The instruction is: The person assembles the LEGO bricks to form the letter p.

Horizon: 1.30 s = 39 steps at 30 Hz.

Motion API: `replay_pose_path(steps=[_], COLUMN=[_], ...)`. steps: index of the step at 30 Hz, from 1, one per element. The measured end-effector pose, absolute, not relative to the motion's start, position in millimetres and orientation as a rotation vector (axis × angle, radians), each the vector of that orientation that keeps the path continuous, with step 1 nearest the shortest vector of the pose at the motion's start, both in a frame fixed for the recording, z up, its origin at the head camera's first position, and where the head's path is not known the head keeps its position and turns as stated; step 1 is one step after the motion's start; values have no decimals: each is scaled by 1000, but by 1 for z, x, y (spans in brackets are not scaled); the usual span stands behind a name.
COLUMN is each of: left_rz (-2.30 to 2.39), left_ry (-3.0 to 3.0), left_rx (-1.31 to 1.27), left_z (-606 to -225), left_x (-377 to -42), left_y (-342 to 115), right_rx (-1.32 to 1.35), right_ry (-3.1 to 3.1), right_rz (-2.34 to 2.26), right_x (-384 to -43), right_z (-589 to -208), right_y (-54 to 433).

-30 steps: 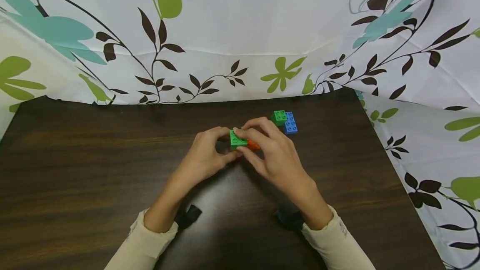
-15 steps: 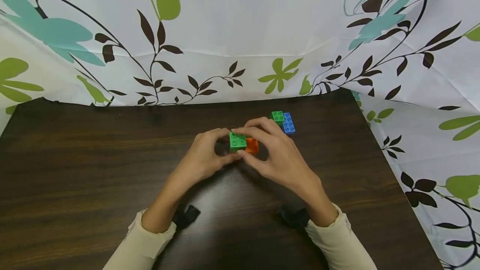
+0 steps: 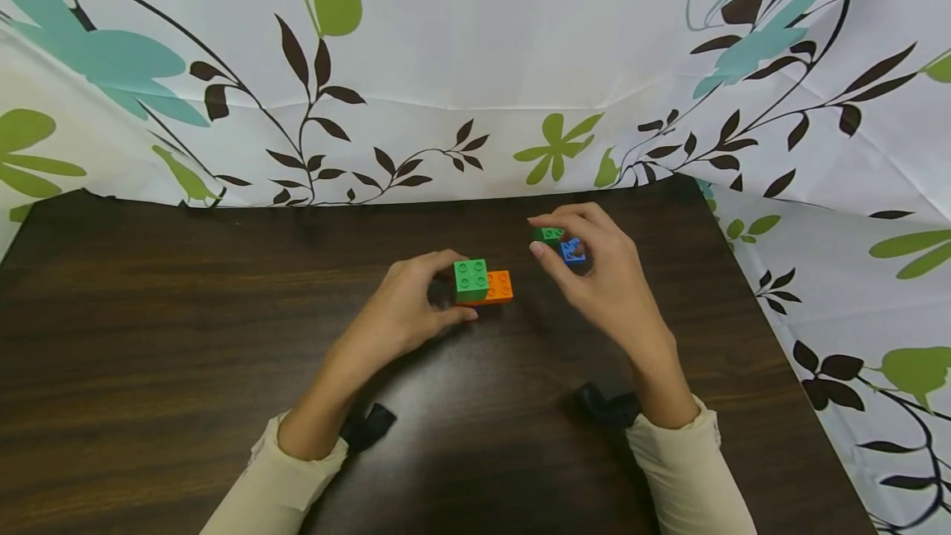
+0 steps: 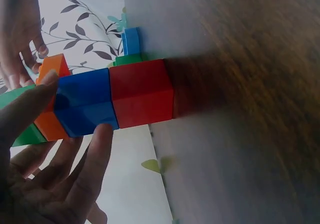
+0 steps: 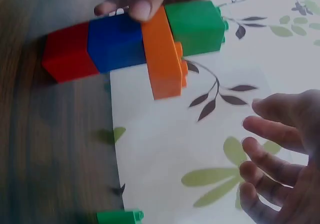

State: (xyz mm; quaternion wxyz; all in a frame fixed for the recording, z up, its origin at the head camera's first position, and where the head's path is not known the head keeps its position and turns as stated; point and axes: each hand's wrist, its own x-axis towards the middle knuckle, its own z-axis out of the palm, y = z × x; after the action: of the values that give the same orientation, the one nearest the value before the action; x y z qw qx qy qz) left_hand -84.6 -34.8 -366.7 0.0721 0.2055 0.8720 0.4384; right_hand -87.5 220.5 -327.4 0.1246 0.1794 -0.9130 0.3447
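A tower of building bricks stands on the table. From the bottom it has a red brick [image 4: 142,92], a blue brick [image 4: 86,102], a flat orange brick [image 3: 499,286] jutting out to the right, and a green brick [image 3: 471,279] on top. My left hand [image 3: 404,304] holds this tower between thumb and fingers, around its blue and orange part. Farther back, a small green brick [image 3: 550,234] and a flat blue brick [image 3: 572,251] lie together. Above them is my right hand [image 3: 605,279], thumb and fingers apart, gripping nothing; it partly covers both.
The dark wooden table [image 3: 186,337] extends around the bricks. A white cloth [image 3: 461,40] with a leaf pattern hangs behind the table and along its right side. Black straps [image 3: 371,428] are on both wrists.
My right hand has let go of the top green brick and moved right and back, over the two loose bricks. The left hand stays in place on the tower.
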Motion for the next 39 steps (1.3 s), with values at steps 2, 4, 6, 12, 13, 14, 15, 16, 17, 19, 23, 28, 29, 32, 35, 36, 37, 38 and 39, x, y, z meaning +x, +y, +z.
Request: replay_pose_path(steps=[2, 4, 6, 12, 13, 14, 15, 16, 17, 19, 23, 28, 29, 32, 35, 36, 37, 38, 39], left_rz=[1325, 1334, 1340, 1380, 1389, 1402, 1412, 1423, 1434, 1455, 1491, 1529, 1534, 1544, 1546, 1544, 1543, 1543, 1543], left_ry=[2615, 2611, 2616, 2619, 2617, 2616, 2617, 2619, 2623, 2630, 2637, 2625, 2625, 2629, 2642, 2645, 2648, 2649, 2649], left_rx=[628, 626, 625, 613, 613, 617, 619, 624, 628, 634, 651, 661, 664, 676, 682, 682, 681, 679, 674], left_z=[-366, -365, -362, -354, -353, -353, -352, -351, -350, -347, -345, -344, -343, -343, -344, -344, -345, -345, -345], left_x=[-84, -84, -83, -79, -78, -78, -77, -76, -76, -75, -73, -72, -72, -72, -72, -72, -72, -72, -72], left_y=[-35, -36, -36, -37, -37, -38, -38, -38, -38, -38, -39, -38, -38, -38, -37, -37, -37, -37, -37], right_rx=[494, 472, 457, 420, 409, 400, 390, 382, 372, 355, 329, 285, 278, 266, 258, 256, 254, 255, 261], right_ry=[-2676, -2682, -2681, -2680, -2683, -2687, -2692, -2698, -2705, -2722, -2760, -2833, -2848, -2887, -2915, -2922, -2932, -2940, -2945], right_rz=[999, 996, 995, 988, 986, 982, 977, 973, 968, 955, 953, 969, 971, 965, 952, 947, 938, 935, 936], right_x=[-90, -92, -94, -97, -98, -98, -99, -100, -101, -103, -108, -119, -121, -126, -129, -131, -132, -132, -133], right_z=[-328, -328, -329, -329, -330, -330, -330, -330, -331, -333, -339, -353, -357, -366, -373, -375, -377, -379, -381], right_y=[225, 229, 232, 242, 244, 245, 247, 248, 250, 253, 258, 265, 266, 269, 271, 271, 271, 270, 270])
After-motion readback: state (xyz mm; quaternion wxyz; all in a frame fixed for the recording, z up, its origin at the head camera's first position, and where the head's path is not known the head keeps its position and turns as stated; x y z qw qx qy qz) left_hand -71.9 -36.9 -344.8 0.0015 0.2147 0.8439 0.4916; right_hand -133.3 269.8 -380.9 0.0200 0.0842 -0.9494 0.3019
